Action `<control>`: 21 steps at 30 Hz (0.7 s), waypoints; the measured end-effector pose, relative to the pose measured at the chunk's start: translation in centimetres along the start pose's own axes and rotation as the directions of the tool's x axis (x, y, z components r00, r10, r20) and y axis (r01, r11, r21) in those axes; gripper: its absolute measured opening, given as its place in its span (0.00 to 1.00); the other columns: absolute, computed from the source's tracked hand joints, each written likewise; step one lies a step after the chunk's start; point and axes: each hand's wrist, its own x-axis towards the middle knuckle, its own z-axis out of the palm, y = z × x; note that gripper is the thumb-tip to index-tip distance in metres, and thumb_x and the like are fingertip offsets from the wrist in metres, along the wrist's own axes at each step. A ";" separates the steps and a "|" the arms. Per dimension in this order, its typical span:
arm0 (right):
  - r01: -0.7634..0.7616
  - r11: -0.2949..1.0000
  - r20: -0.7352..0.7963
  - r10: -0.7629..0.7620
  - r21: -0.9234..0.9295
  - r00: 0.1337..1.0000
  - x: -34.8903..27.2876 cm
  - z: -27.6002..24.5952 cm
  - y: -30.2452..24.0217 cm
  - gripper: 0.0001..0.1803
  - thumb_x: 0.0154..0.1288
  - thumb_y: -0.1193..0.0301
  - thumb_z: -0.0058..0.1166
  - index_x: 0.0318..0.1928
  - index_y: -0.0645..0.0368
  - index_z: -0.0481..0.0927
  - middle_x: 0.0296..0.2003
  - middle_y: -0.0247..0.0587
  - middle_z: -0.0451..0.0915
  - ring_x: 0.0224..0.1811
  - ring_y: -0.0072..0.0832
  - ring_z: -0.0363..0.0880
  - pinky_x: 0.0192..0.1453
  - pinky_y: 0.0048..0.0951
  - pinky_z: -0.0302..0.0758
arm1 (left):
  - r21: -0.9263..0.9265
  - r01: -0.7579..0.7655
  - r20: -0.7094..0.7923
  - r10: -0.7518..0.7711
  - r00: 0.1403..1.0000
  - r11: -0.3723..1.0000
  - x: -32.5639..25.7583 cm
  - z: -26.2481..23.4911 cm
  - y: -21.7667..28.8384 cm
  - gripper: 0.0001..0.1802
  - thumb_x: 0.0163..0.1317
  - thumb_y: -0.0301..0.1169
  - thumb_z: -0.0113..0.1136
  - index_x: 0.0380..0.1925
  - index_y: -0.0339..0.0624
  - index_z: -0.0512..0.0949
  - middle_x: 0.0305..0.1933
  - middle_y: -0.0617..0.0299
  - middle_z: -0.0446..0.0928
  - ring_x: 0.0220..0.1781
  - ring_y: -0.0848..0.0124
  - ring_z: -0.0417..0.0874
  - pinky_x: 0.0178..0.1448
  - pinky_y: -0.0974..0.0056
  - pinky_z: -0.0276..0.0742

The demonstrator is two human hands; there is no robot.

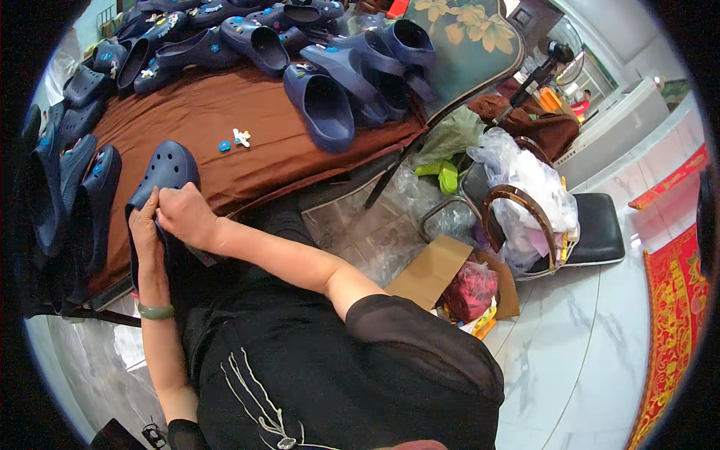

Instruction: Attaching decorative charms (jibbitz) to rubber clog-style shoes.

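We see an evenly lit indoor scene, bright enough that colours read clearly. The glossy floor (pixel 592 352) throws back soft white glare at the right, and the brightest patch sits in the upper right corner, where detail washes out. Shadows are soft; the deepest lie under the table (pixel 225 127) edge and across the person's black clothing, which loses its folds. The fisheye lens bends straight edges near the rim, and a black ring closes the corners. Things near the rim look smeared; the centre stays fairly sharp.

Cardboard flap (pixel 431 270) and black chair (pixel 596 229) on marble floor (pixel 570 352).
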 end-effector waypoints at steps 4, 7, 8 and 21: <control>0.048 0.996 -0.029 -0.046 0.069 0.999 0.9 -0.4 -0.8 0.07 0.52 0.72 0.53 0.25 0.59 0.69 0.22 0.46 0.72 0.27 0.43 0.74 0.35 0.41 0.64 | 0.218 -0.179 0.109 0.158 0.981 0.959 0.6 -1.3 0.0 0.13 0.60 0.31 0.60 0.39 0.31 0.78 0.37 0.62 0.79 0.35 0.75 0.79 0.41 0.70 0.73; -0.027 0.997 -0.025 0.025 -0.069 0.999 0.9 -1.4 2.9 0.07 0.53 0.71 0.52 0.25 0.59 0.69 0.21 0.46 0.72 0.27 0.45 0.74 0.35 0.42 0.64 | 0.137 -0.046 0.029 0.043 0.999 0.989 -0.8 0.6 1.3 0.14 0.60 0.32 0.60 0.39 0.30 0.78 0.37 0.60 0.79 0.35 0.74 0.80 0.41 0.69 0.74; -0.068 0.996 -0.005 0.067 -0.055 0.998 0.9 -2.0 4.1 0.08 0.53 0.69 0.52 0.24 0.58 0.69 0.20 0.47 0.74 0.26 0.46 0.74 0.35 0.43 0.64 | 0.146 -0.039 0.020 0.037 0.999 0.988 -1.2 0.8 1.6 0.14 0.59 0.32 0.60 0.39 0.30 0.78 0.37 0.59 0.79 0.35 0.73 0.80 0.41 0.69 0.74; -0.174 0.854 0.089 0.248 -0.490 0.965 0.7 -5.1 12.6 0.15 0.54 0.61 0.54 0.33 0.61 0.74 0.34 0.50 0.76 0.38 0.45 0.76 0.49 0.46 0.65 | 0.132 -0.044 -0.010 0.046 0.999 0.990 -1.1 1.5 1.3 0.17 0.57 0.34 0.61 0.40 0.29 0.76 0.37 0.56 0.78 0.34 0.68 0.81 0.42 0.67 0.75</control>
